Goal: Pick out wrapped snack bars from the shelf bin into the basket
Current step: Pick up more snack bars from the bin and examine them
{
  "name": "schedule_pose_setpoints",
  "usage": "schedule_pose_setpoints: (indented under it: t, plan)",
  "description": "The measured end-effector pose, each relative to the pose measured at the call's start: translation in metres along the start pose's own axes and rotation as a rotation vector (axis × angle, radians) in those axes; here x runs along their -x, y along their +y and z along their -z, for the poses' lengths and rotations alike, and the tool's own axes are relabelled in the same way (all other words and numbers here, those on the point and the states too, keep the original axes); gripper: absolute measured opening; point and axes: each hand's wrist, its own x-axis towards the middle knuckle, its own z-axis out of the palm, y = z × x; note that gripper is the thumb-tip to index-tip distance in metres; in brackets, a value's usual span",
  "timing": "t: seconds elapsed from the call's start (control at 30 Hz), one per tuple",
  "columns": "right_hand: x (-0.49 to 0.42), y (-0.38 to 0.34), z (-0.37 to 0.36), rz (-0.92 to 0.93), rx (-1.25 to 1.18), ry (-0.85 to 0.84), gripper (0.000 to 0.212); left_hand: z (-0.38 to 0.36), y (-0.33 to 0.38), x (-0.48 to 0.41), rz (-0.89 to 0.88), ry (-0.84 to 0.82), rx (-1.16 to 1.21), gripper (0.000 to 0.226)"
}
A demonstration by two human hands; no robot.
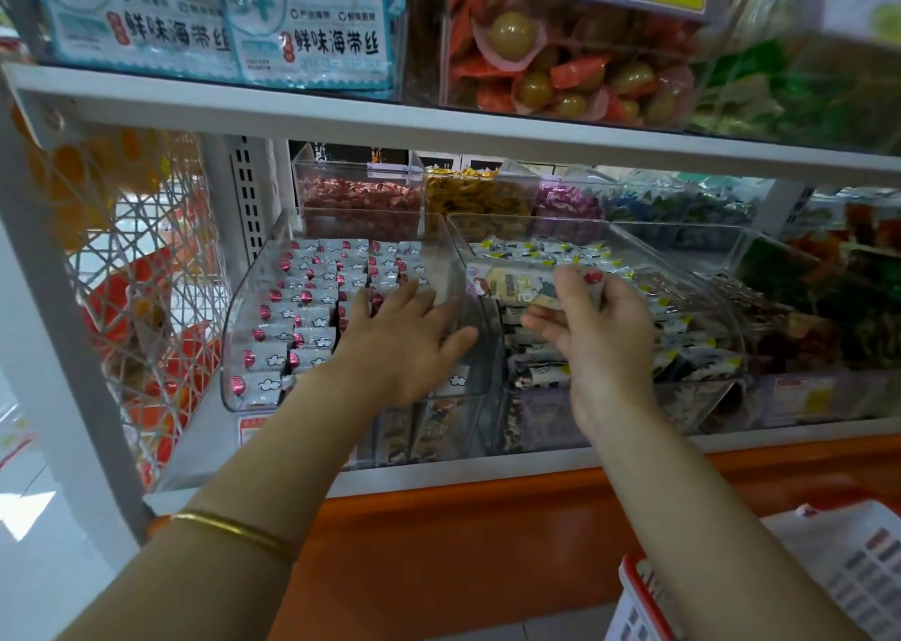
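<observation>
Head: right fingers (542, 323) pinch bar (513, 285) (left hand (404, 340) spread)

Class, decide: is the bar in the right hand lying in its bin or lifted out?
Lifted out: the right hand pinches the bar above the bin's pile, not yet over the basket.

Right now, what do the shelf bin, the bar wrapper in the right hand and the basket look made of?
Shelf bin: clear rigid plastic, probably acrylic; contents show through, edges glint.
Snack bar wrapper in the right hand: thin glossy printed film, likely plastic.
Basket: seemingly moulded white plastic with red rim and slotted wall.
</observation>
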Motion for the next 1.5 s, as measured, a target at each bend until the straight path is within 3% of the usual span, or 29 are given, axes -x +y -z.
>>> schedule_pose_setpoints:
  t: [0.13, 0.27, 0.47, 0.7, 0.77, 0.87, 1.0, 1.2, 1.5]
  plan:
    - [-0.015, -0.009, -0.019, 0.302, 0.393, -0.093, 0.009, 0.0, -0.007, 0.007, 0.013, 0.043, -0.017, 0.056]
    - [-0.039, -0.011, -0.054, 0.543, 0.87, -0.403, 0.015, 0.002, -0.014, 0.019, 0.012, 0.067, -0.004, 0.053]
    - [-0.059, 0.005, -0.099, 0.583, 1.414, -0.746, 0.027, 0.002, -0.016, 0.028, -0.026, 0.088, -0.095, 0.057]
    - [-0.074, 0.01, -0.118, 0.424, 1.701, -1.152, 0.012, 0.004, -0.015, 0.034, -0.041, 0.035, -0.174, 0.066]
    - [-0.075, 0.008, -0.12, 0.366, 1.758, -1.195, 0.026, 0.005, -0.018, 0.035, -0.036, 0.022, -0.155, 0.067]
    - [-0.073, 0.01, -0.122, 0.327, 1.811, -1.266, 0.03, 0.006, -0.02, 0.037, -0.043, 0.005, -0.12, 0.065]
    - [-0.075, 0.006, -0.122, 0.331, 1.728, -1.244, 0.037, 0.008, -0.022, 0.037, -0.046, 0.013, -0.057, 0.064]
    - [-0.089, 0.008, -0.119, 0.511, 1.489, -0.919, 0.028, 0.008, -0.025, 0.038, -0.037, 0.025, -0.006, 0.061]
    - [-0.094, 0.038, -0.127, 0.703, 1.819, -0.754, 0.011, 0.01, -0.024, 0.037, -0.024, -0.009, 0.006, 0.063]
